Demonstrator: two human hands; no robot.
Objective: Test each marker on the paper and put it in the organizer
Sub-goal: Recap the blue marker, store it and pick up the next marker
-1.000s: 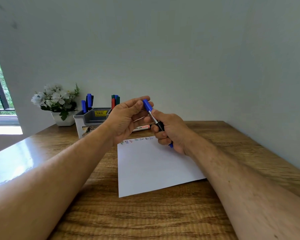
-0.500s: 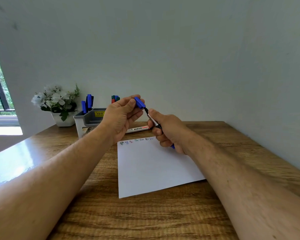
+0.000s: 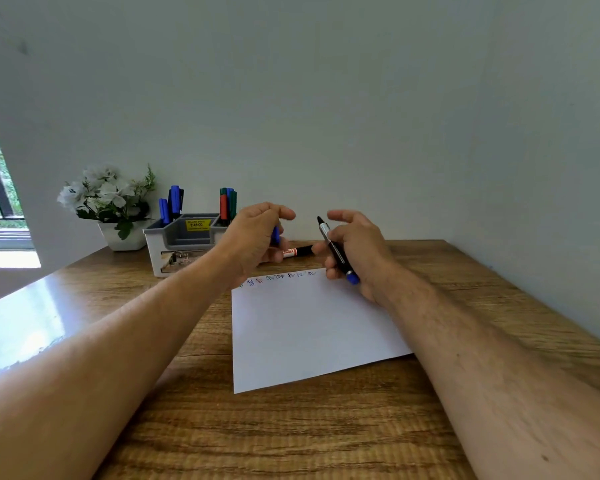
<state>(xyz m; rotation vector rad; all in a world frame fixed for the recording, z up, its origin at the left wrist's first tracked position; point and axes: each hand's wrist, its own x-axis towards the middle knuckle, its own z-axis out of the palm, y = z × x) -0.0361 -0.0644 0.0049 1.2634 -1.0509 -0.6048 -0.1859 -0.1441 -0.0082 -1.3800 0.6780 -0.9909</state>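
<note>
Right hand [image 3: 355, 252] grips uncapped blue marker [image 3: 335, 249], tip up at 12 o'clock. Left hand [image 3: 257, 237] curled round blue cap [image 3: 275, 235]. Flip tip down onto paper [image 3: 312, 327], scribble right of existing marks; organizer [image 3: 184, 244] at 10 o'clock.

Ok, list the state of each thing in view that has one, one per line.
Blue-ended black marker: uncapped, tip up, held in right hand.
Blue cap: off, in left hand.
White sheet of paper: flat on the wooden table, scribbles along its far edge.
Red-labelled marker: lying on the table, partly hidden.
Grey-and-white organizer: upright, markers standing in it.
</note>
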